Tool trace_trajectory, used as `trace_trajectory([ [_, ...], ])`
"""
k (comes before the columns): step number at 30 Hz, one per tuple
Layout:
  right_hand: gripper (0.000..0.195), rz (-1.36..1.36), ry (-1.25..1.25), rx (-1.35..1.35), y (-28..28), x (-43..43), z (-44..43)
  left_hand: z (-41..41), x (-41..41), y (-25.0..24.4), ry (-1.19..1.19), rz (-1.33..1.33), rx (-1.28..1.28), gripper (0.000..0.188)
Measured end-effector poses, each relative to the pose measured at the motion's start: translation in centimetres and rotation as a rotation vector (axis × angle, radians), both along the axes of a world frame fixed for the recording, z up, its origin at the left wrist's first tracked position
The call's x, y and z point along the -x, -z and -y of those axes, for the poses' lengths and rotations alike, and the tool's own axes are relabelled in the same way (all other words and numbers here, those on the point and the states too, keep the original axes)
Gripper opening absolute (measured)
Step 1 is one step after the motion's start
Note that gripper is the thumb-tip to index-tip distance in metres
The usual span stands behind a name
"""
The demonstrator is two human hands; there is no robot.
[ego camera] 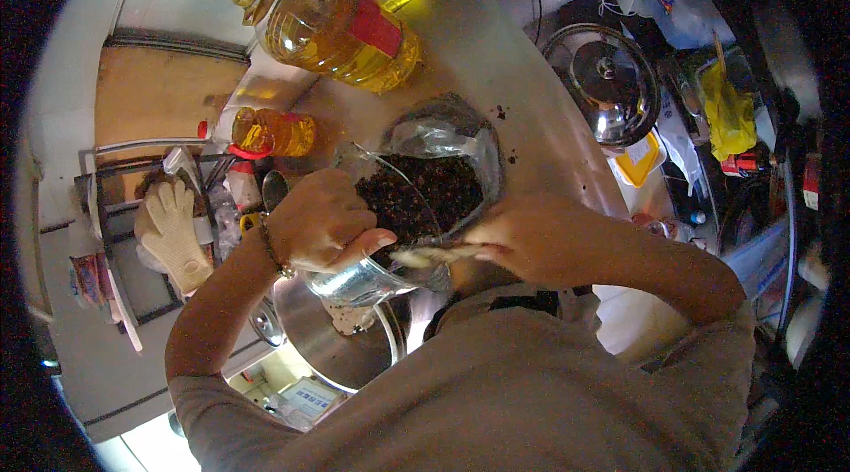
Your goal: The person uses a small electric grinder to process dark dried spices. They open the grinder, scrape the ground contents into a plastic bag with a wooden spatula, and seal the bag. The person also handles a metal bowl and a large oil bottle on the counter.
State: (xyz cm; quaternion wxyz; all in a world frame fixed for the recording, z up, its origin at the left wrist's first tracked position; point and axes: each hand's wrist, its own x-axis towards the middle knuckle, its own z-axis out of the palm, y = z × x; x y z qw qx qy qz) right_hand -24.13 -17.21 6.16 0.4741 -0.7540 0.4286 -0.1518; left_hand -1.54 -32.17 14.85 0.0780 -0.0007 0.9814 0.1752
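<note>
My left hand [325, 219] is curled around the near-left rim of a clear container [362, 283], its thumb pointing right. Dark, crumbly bits [398, 200] fill part of the container. Just beyond it lies a clear plastic bag [441, 136], with more of the same dark bits [451, 186] at its mouth. My right hand [511, 236] is closed on a pale, elongated thing [438, 254] that reaches left across the container's near side. Whether this is a utensil or a twisted edge of plastic I cannot tell. The fingertips of my left hand are hidden.
A large oil bottle [332, 27] and a smaller one [275, 132] stand beyond on the metal counter [465, 47]. Below the container is a steel pot [332, 352]. A lidded pan [604, 83] is at right. A knitted glove [174, 229] hangs on the left rack.
</note>
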Motion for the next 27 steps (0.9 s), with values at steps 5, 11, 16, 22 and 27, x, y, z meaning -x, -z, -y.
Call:
trace_trajectory([
  [5, 0.019, 0.295, -0.175, 0.035, 0.5, -6.4, 3.9, -0.1, 0.8, 0.3, 0.006, -0.043, 0.002, 0.039],
  [11, 0.010, -0.036, -0.058, 0.213, 0.3, -7.2, 3.9, 0.1, 0.5, 1.0, -0.146, -0.026, -0.076, 0.039],
  [16, 0.015, -0.211, 0.065, 0.282, -1.1, -5.6, 2.9, 0.2, 0.1, 1.3, -0.179, -0.038, -0.156, 0.038],
  [22, 0.015, -0.205, 0.230, 0.396, -0.9, -2.5, 2.6, 0.5, 0.0, 0.6, -0.124, 0.077, -0.043, 0.038],
  [27, 0.013, 0.081, 0.275, 0.210, -2.1, -3.2, 2.8, 0.3, -0.4, 0.5, -0.114, 0.136, -0.027, 0.037],
])
